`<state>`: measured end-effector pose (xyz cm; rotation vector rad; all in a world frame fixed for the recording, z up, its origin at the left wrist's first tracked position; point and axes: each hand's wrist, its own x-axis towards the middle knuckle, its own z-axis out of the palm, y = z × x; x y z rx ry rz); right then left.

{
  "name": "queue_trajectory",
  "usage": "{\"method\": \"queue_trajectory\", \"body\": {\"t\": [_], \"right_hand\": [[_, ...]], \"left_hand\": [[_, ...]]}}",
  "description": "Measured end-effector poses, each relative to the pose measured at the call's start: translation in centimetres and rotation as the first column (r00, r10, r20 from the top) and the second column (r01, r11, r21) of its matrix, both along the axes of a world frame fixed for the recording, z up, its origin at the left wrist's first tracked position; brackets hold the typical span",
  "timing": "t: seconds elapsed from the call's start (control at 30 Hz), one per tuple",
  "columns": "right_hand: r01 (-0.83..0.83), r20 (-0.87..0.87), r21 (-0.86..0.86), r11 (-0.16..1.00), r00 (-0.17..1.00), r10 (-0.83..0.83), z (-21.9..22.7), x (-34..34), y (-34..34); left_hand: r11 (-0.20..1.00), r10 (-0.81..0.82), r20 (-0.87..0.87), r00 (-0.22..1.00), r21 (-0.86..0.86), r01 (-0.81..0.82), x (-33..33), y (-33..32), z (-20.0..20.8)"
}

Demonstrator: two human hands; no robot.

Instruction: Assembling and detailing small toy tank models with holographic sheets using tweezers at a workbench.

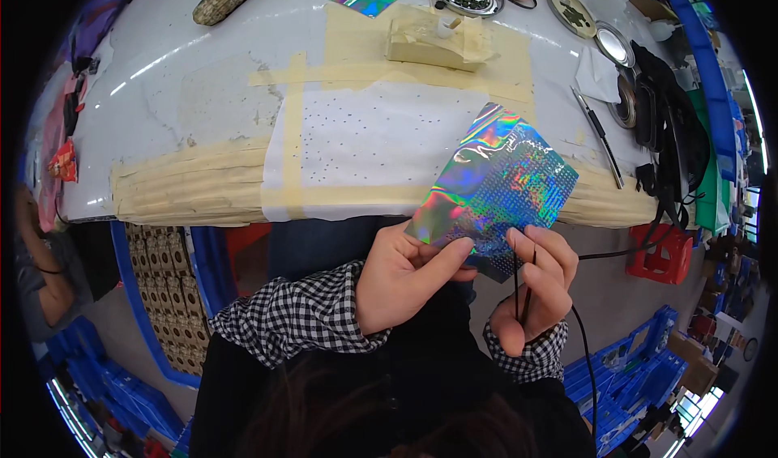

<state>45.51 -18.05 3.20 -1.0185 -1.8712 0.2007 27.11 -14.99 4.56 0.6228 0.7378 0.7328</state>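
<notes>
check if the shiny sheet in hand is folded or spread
Spread: the left hand holds the sheet with its broad patterned face showing.

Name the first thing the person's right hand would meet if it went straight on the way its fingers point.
The right hand would probably meet the shiny iridescent sheet held by the left hand; depth is unclear, so they may already touch.

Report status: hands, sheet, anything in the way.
Left hand pinching sheet. Right hand holding dark tweezers by sheet's lower edge. Nothing else seen in front of sheet.
</notes>
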Motion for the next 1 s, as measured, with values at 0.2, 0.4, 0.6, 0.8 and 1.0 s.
{"method": "queue_trajectory", "body": {"t": [0.2, 0.4, 0.6, 0.8, 1.0], "right_hand": [[0.017, 0.164, -0.145, 0.989, 0.986, 0.007, 2.2, -0.1, -0.4], [0.006, 0.22, -0.147, 0.989, 0.975, 0.027, 2.9, -0.2, -0.3], [-0.045, 0.19, -0.127, 0.991, 0.979, 0.069, 2.9, -0.5, 0.3], [-0.064, 0.202, -0.147, 0.987, 0.975, 0.093, 3.4, -0.7, 0.7], [-0.067, 0.205, -0.138, 0.988, 0.974, 0.095, 3.2, -0.8, 0.8]], "left_hand": [[1.0, 0.02, -0.005, 1.0, 0.006, -0.019, -0.1, -0.2, -0.2], [1.0, 0.012, 0.003, 1.0, -0.001, -0.012, -0.2, -0.3, -0.3], [0.999, 0.034, 0.005, 0.999, -0.017, -0.034, -0.3, -0.4, -0.4], [1.0, 0.03, 0.004, 1.0, -0.008, -0.03, -0.4, -0.4, -0.3], [1.0, 0.021, -0.004, 1.0, 0.012, -0.021, -0.4, -0.5, -0.6]]}}
